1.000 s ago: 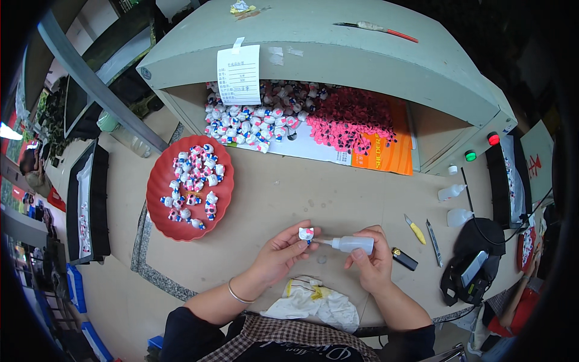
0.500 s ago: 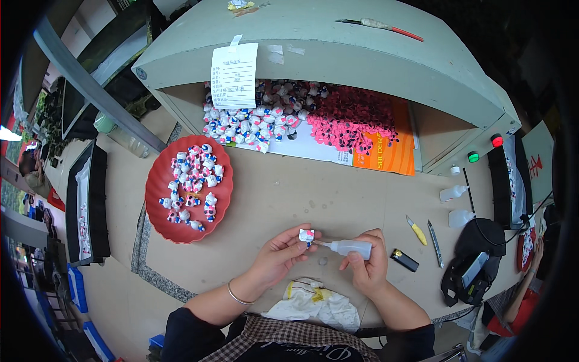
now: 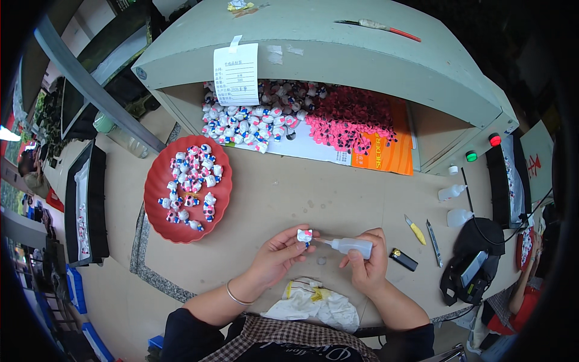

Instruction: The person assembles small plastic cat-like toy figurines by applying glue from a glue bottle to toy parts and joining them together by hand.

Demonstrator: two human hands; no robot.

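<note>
Seated at a tan worktable [image 3: 289, 199], head view looking down. Left hand [image 3: 278, 258] raised just above the table near its front edge, fingers pinched together on a small white figurine [image 3: 304, 235] with pink and blue markings; the figurine sits at the fingertips, clear of the table surface. Right hand [image 3: 367, 262] closed around a small translucent squeeze bottle [image 3: 351, 245] lying sideways, its thin nozzle pointing left and meeting the figurine (contact point too small to tell for certain). A thin bangle [image 3: 235, 297] rings the left wrist. Just below the hands, at the table edge, a crumpled white cloth [image 3: 313, 308] with yellowish patches. To the left, well apart from the hands, a red round plate [image 3: 158, 208] carrying many similar white figurines. Farther back, a grey-green open-fronted box [image 3: 338, 54] with a paper slip [image 3: 236, 73] hanging at its front; inside, a heap of white figurines [image 3: 250, 117] beside a heap of small pink pieces [image 3: 350, 120] on an orange and white sheet [image 3: 386, 157]. Right of the right hand: a black lighter [image 3: 403, 259], a yellow-handled cutter [image 3: 415, 230], a grey tool [image 3: 433, 242], two more small bottles [image 3: 453, 204].
</note>
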